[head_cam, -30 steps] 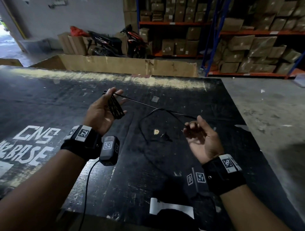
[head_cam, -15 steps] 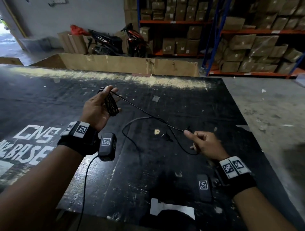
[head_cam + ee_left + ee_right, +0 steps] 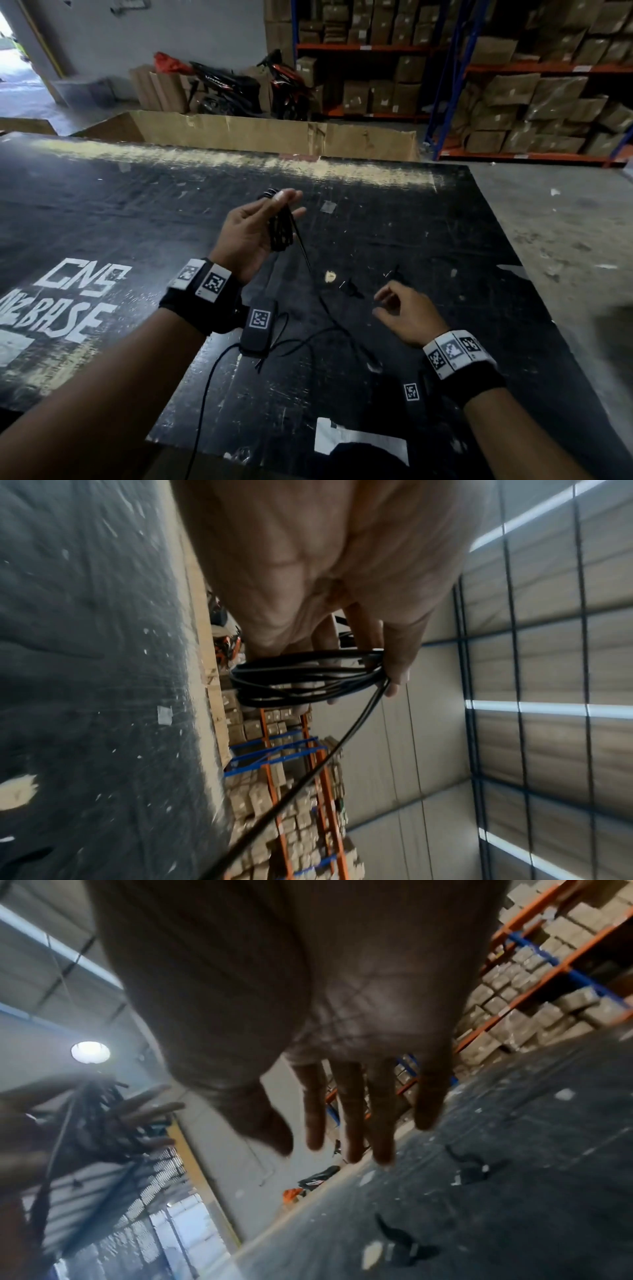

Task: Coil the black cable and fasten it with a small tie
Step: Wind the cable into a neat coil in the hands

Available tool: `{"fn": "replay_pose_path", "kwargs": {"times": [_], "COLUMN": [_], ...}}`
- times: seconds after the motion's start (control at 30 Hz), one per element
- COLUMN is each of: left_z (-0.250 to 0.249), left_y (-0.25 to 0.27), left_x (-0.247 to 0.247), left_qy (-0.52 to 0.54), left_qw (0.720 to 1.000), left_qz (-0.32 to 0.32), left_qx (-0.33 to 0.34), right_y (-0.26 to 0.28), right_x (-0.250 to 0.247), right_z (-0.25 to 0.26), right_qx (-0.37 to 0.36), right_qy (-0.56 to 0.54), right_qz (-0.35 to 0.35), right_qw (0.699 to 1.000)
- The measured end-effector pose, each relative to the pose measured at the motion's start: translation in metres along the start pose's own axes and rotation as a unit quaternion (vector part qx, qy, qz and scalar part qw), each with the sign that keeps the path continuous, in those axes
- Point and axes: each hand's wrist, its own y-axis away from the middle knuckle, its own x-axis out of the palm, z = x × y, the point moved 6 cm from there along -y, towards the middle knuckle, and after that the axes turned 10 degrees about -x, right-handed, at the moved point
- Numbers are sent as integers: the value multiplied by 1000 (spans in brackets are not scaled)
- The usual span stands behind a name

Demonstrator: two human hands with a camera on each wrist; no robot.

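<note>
My left hand [image 3: 291,205] is raised above the black table [image 3: 445,240] and holds a coil of black cable [image 3: 281,233] across its fingers, with the thumb pinching the top. In the left wrist view the coil [image 3: 308,677] has several loops. A loose tail [image 3: 305,253] drops from the coil to the table and trails toward me. My right hand [image 3: 382,303] hovers low to the right with relaxed fingers and holds nothing; the right wrist view shows its fingers [image 3: 352,1123] spread and bare. Two small black ties [image 3: 351,287] [image 3: 394,274] lie on the table just beyond it.
A long open cardboard box [image 3: 267,133] stands behind the table's far edge. Motorbikes [image 3: 239,89] and racks of cartons [image 3: 513,102] fill the back. A white tape patch [image 3: 342,442] lies near the front edge. A thin cord [image 3: 205,394] hangs from my left wrist device.
My right hand let go of the cable and drew back and lower. The taut strand dropped and now hangs from the coil. My left hand moved right with the coil.
</note>
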Motion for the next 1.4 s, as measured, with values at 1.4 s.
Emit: {"fn": "replay_pose_path", "kwargs": {"times": [1.4], "left_z": [79], "left_y": [80], "left_x": [58], "left_qy": [-61], "left_qw": [925], "left_qz": [249], "left_qx": [-279], "right_y": [-24], "right_x": [-74], "right_z": [108], "right_qx": [-135], "right_qy": [-151], "right_qz": [-9], "right_qw": [979]}}
